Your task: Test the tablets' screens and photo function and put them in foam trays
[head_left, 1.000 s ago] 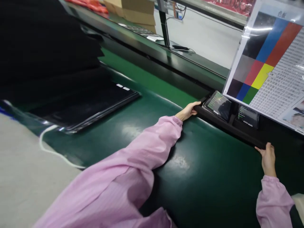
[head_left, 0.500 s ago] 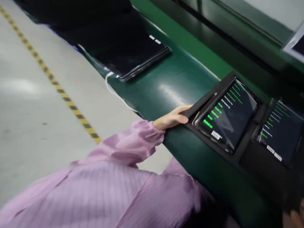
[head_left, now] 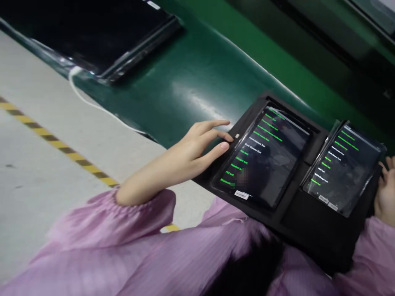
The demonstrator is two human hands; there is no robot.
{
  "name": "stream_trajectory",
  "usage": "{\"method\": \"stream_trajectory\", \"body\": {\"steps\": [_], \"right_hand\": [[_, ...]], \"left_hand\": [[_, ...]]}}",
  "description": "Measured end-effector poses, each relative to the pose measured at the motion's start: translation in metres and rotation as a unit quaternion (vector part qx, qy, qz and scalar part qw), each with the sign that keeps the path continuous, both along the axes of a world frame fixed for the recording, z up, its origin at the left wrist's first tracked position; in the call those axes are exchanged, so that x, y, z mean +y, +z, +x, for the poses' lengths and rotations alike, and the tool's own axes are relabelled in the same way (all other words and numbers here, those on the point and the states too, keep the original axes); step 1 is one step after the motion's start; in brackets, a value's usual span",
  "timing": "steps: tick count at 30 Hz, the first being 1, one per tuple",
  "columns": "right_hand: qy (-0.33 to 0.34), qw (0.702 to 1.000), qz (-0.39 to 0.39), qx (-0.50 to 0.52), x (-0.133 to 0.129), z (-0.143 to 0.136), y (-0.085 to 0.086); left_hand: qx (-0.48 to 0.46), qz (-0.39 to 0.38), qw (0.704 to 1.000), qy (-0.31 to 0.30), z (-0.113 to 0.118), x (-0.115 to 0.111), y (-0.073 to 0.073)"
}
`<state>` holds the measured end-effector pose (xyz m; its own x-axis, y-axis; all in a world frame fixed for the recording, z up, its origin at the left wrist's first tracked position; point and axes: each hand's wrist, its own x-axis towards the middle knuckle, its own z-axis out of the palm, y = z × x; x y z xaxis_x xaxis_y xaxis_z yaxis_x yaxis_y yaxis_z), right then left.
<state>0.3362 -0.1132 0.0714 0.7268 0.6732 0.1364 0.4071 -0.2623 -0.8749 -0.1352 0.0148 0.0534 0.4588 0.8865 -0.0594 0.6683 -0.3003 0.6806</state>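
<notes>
Head view: a black tray (head_left: 311,230) carrying two tablets rests at the near edge of the green conveyor belt (head_left: 191,78), against the person's lap. At nine o'clock of the tray, the left hand (head_left: 197,150) has its fingers spread and extended, tips touching the tray's left rim beside the left tablet (head_left: 265,158), gripping nothing. At three o'clock, the right hand (head_left: 385,193) curls on the tray's right edge by the right tablet (head_left: 344,168). Both screens show test lists, mostly green, with some lines in white that look unfinished.

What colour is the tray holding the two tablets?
Black tray; head view shows it.
</notes>
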Motion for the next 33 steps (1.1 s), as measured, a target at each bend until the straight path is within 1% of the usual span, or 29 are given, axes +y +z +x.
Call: {"method": "stream_trajectory", "body": {"steps": [1,3,5,8,12,14,17,19,21,22,24,25,27,29,31,33], "right_hand": [[0.012,1.000,0.001,0.003,0.010,0.004,-0.006],[0.031,0.999,0.001,0.005,0.020,0.012,-0.016],[0.044,0.999,0.015,-0.010,0.019,0.017,-0.023],[0.059,0.997,0.047,-0.033,0.014,0.022,-0.031],[0.036,0.996,0.076,-0.027,0.014,0.024,-0.037],[0.024,0.996,0.087,-0.021,0.016,0.023,-0.038],[0.020,0.995,0.096,-0.010,0.019,0.020,-0.039],[0.025,0.995,0.101,-0.006,0.020,0.019,-0.040],[0.033,0.995,0.094,-0.011,0.017,0.019,-0.037],[0.038,0.996,0.076,-0.015,0.014,0.018,-0.034],[0.070,0.997,-0.001,-0.045,0.004,0.012,-0.024],[0.097,0.991,-0.046,-0.079,-0.003,0.006,-0.017],[0.163,0.964,-0.109,-0.183,-0.017,-0.010,-0.002],[0.215,0.928,-0.125,-0.277,-0.028,-0.030,0.009],[0.242,0.910,-0.133,-0.310,-0.033,-0.048,0.014],[0.256,0.904,-0.149,-0.309,-0.034,-0.062,0.011]], "left_hand": [[0.008,-0.006,1.000,0.002,0.000,-0.003,-0.001],[0.024,-0.016,1.000,0.005,-0.002,-0.009,-0.004],[0.043,-0.017,0.999,-0.003,-0.004,-0.014,-0.007],[0.064,0.010,0.998,-0.009,-0.005,-0.016,-0.009],[0.062,0.064,0.996,-0.018,-0.004,-0.008,-0.015],[0.057,0.054,0.997,-0.013,-0.005,-0.004,-0.018],[0.043,0.011,0.999,0.022,-0.004,-0.002,-0.022],[0.033,-0.004,0.999,0.043,-0.003,-0.001,-0.023],[0.021,-0.008,0.998,0.050,-0.002,-0.001,-0.022],[0.012,-0.009,0.999,0.052,-0.002,-0.001,-0.022],[-0.010,-0.024,0.998,0.054,-0.002,0.002,-0.022],[-0.022,-0.034,0.998,0.057,-0.001,0.005,-0.023],[-0.052,-0.054,0.995,0.066,0.003,0.013,-0.027],[-0.088,-0.065,0.992,0.068,0.011,0.024,-0.032],[-0.113,-0.061,0.990,0.065,0.020,0.037,-0.034],[-0.106,-0.042,0.992,0.057,0.028,0.046,-0.031]]}}
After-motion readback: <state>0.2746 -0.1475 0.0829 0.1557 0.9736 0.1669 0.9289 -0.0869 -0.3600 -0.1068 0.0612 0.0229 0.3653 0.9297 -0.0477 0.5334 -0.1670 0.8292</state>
